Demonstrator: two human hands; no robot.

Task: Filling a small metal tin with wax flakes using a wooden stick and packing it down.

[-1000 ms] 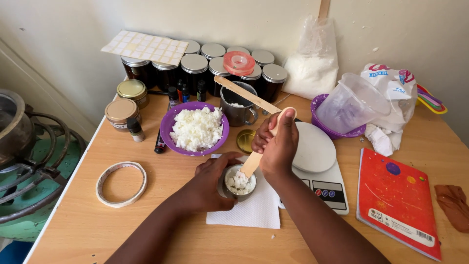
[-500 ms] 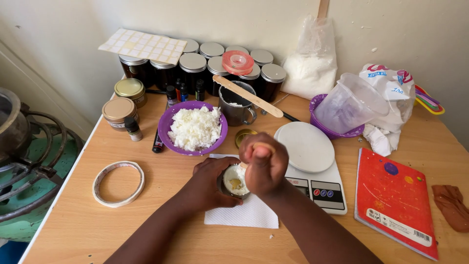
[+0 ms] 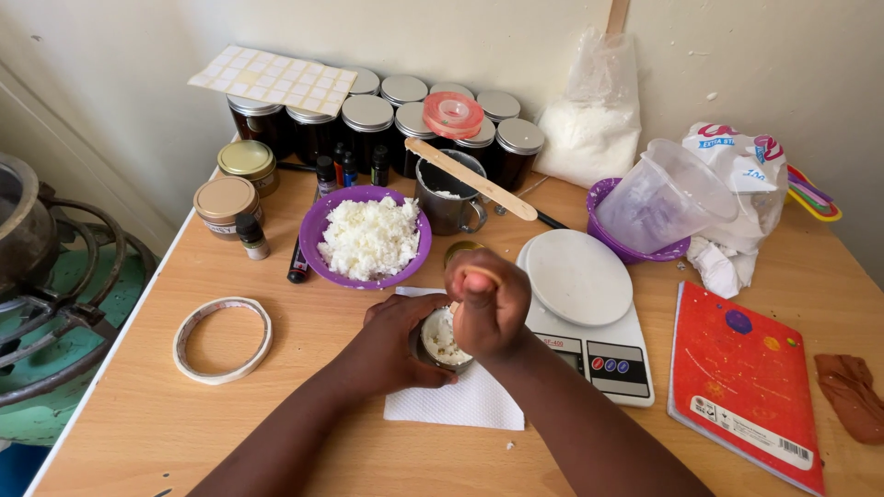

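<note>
At the near middle of the tabletop [image 3: 138, 433], seen from the head camera, both hands meet over a small round jar [image 3: 440, 339] that stands on a white paper napkin [image 3: 460, 405]. The left hand [image 3: 398, 339] is wrapped around the jar's left side, closed on it. The right hand [image 3: 488, 304] is fisted directly above the jar's right rim, clamped on a wooden stick [image 3: 455, 307] whose long axis runs nearly straight down into the white flaky filling; only a short bit of the stick shows below the fist. Both hands are equally close to the jar.

Just beyond the hands lies a purple bowl [image 3: 368, 237] heaped with white flakes, and beside it a metal mug [image 3: 448, 198] with a flat wooden paddle [image 3: 471, 179] laid across it. A white kitchen scale [image 3: 589, 308] sits just right of the right hand, almost touching the wrist. Further right lies a red notebook [image 3: 746, 377]; to the left, a ring of tape [image 3: 223, 339]. Dark lidded jars [image 3: 368, 124] line the wall.
</note>
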